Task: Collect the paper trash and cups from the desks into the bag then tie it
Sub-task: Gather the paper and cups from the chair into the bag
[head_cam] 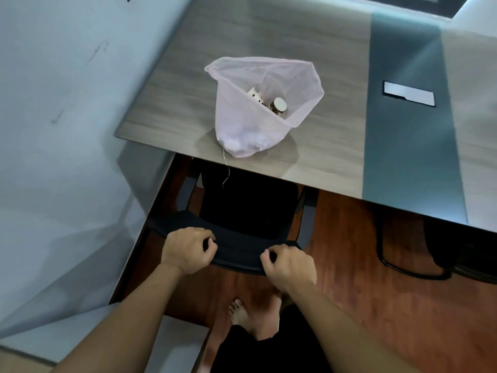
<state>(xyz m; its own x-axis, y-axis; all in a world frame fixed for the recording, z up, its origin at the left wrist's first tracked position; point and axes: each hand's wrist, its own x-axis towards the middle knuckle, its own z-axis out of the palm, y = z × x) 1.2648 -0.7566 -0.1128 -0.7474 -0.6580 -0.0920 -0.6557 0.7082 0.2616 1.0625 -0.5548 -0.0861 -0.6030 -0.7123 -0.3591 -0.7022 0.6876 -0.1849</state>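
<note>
Grey wood-grain desk spans the upper frame; on it the translucent pink plastic bag stands open, mouth up, straight up-frame of us. At lower centre, our left hand and right hand both curl round the black chair back, equally near the bag.

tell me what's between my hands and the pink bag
In the head view, the black chair: left hand and right hand grip its backrest, seat tucked under the desk. Past its edge, only a thin string from the bag.
</note>
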